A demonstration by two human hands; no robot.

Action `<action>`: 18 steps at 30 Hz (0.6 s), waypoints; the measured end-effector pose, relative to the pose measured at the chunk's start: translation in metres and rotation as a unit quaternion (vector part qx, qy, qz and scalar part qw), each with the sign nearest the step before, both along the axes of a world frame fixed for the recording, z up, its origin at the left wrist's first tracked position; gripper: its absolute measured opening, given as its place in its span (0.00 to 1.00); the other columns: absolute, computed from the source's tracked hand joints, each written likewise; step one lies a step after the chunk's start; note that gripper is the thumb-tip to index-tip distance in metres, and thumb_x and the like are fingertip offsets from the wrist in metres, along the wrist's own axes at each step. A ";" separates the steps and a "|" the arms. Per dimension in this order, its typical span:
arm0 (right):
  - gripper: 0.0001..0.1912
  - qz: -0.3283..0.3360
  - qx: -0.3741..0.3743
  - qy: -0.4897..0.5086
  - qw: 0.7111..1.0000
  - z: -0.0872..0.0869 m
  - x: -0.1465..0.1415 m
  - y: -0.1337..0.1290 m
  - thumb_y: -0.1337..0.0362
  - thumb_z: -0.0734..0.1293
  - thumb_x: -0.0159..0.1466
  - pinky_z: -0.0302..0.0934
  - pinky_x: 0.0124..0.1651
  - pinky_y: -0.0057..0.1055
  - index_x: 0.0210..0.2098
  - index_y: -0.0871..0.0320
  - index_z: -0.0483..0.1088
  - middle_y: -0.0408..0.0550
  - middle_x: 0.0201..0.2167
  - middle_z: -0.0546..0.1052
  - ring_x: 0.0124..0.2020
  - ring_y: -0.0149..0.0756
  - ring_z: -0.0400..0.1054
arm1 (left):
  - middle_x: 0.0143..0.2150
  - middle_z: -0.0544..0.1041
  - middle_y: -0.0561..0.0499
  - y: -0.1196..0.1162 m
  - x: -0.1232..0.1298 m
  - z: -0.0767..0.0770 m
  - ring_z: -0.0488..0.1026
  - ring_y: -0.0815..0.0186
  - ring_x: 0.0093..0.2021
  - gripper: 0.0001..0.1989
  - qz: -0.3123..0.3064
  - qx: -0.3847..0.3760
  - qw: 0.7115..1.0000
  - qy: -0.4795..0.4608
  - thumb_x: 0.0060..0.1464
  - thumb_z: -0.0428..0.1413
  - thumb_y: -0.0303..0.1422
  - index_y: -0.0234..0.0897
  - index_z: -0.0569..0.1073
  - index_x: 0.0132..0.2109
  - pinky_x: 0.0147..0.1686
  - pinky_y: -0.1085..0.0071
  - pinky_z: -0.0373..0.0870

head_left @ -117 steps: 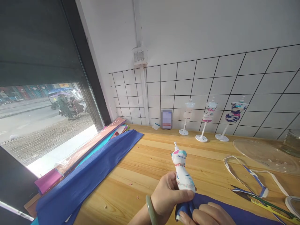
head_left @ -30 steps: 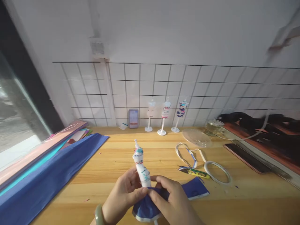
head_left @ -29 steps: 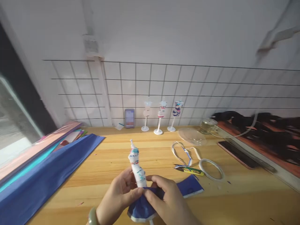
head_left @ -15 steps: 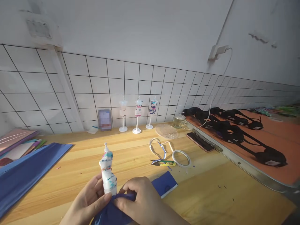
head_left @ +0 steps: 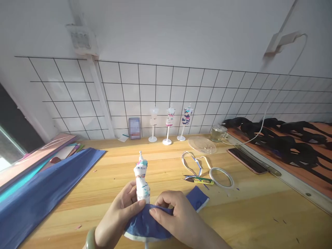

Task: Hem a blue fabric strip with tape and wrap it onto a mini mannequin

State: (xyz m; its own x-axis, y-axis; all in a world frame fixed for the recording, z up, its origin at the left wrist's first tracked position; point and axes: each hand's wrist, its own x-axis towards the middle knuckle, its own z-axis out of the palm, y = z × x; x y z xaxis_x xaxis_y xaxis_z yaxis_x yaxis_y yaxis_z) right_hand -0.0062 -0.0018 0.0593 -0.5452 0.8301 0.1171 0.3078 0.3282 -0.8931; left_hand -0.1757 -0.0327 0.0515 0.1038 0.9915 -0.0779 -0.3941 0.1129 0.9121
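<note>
A small white dress form [head_left: 141, 183], wound with bits of coloured tape, stands upright in front of me. A piece of blue fabric [head_left: 145, 226] with a white lower edge hangs round its lower part like a skirt. My left hand [head_left: 119, 211] is closed round the form's side, its thumb pressing the fabric's top edge against it. My right hand [head_left: 176, 212] pinches the top edge of the fabric on the right side; its fingertips are partly hidden. Right beyond that hand lies a blue fabric scrap [head_left: 197, 197] with a white edge.
Thread snips [head_left: 203, 180], a tape roll [head_left: 221, 177] and loose strips lie right of centre. Three dress forms [head_left: 169, 121] stand by the wall. A phone [head_left: 247, 160], a glass cup [head_left: 218, 133] and black straps [head_left: 285, 145] are rightward; blue cloth [head_left: 52, 183] covers the left.
The view has swung left, so everything sits further right. The blue fabric now spreads wider, and its white lower edge shows. Both hands keep their grip near the form's waist.
</note>
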 end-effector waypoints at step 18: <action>0.08 0.018 -0.051 0.044 0.998 0.000 -0.004 -0.002 0.68 0.62 0.56 0.50 0.24 0.22 0.21 0.58 0.61 0.36 0.17 0.59 0.22 0.26 0.54 | 0.37 0.70 0.49 0.000 0.001 -0.005 0.67 0.61 0.40 0.20 -0.041 0.024 0.999 -0.006 0.47 0.59 0.34 0.39 0.68 0.48 0.42 0.65 0.63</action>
State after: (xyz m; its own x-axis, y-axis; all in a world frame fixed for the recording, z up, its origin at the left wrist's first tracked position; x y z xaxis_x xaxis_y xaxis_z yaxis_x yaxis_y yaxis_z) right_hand -0.0101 -0.0039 0.0589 -0.5669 0.8197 0.0818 0.2168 0.2442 -0.9452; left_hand -0.1750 -0.0329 0.0466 0.1846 0.9824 -0.0282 -0.3963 0.1007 0.9126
